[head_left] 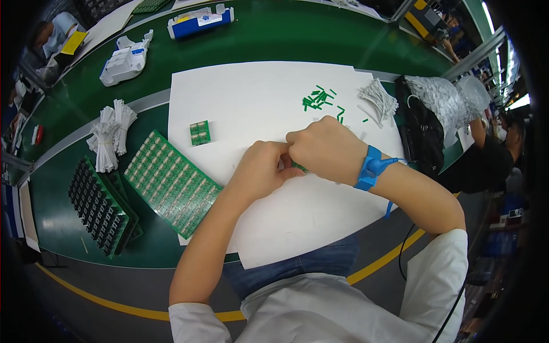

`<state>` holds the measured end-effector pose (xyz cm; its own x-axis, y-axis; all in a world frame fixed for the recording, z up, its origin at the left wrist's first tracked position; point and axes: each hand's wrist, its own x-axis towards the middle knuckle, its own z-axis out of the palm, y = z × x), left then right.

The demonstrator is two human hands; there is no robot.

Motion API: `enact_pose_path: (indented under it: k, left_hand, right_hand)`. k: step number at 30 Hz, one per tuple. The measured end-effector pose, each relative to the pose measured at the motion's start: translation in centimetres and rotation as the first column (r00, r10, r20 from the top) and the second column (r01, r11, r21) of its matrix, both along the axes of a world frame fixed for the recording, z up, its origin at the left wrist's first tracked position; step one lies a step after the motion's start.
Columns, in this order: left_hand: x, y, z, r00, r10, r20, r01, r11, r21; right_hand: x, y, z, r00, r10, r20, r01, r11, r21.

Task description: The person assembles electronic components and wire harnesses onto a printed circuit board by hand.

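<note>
My left hand (264,167) and my right hand (325,147) meet over a white sheet (257,97) on the green bench. Both are closed on a small green circuit board piece (298,166), of which only an edge shows between the fingers. A blue wrist strap (370,167) with a cord circles my right wrist. Just beyond my right hand lies a scatter of small green snapped-off strips (318,98). A small green board section (199,132) lies alone to the left of my hands. A large green panel of many small boards (171,182) rests at the sheet's left edge.
A stack of dark panels (98,207) sits left of the big panel. White tie bundles (108,137) lie at left, and more white tie bundles (378,98) at right. A black bag (422,132) and a clear bag of white parts (443,98) stand right. White plastic housings (126,60) lie far left.
</note>
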<state>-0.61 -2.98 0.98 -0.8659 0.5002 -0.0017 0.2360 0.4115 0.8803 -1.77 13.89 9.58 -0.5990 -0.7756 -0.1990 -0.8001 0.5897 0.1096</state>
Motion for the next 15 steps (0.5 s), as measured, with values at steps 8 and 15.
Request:
enact_pose_path:
  k: [8, 15]
  left_hand:
    - [0.1, -0.1, -0.9, 0.999, 0.031, -0.04, -0.03, 0.999, 0.013]
    - [0.1, 0.2, -0.9, 0.995, 0.064, -0.082, -0.063, 0.998, 0.023]
  right_hand:
    - [0.2, -0.3, -0.8, 0.999, -0.019, 0.047, 0.019, 1.0, 0.004]
    - [1.1, -0.1, -2.0, 0.998, -0.033, -0.059, 0.036, 0.998, 0.048]
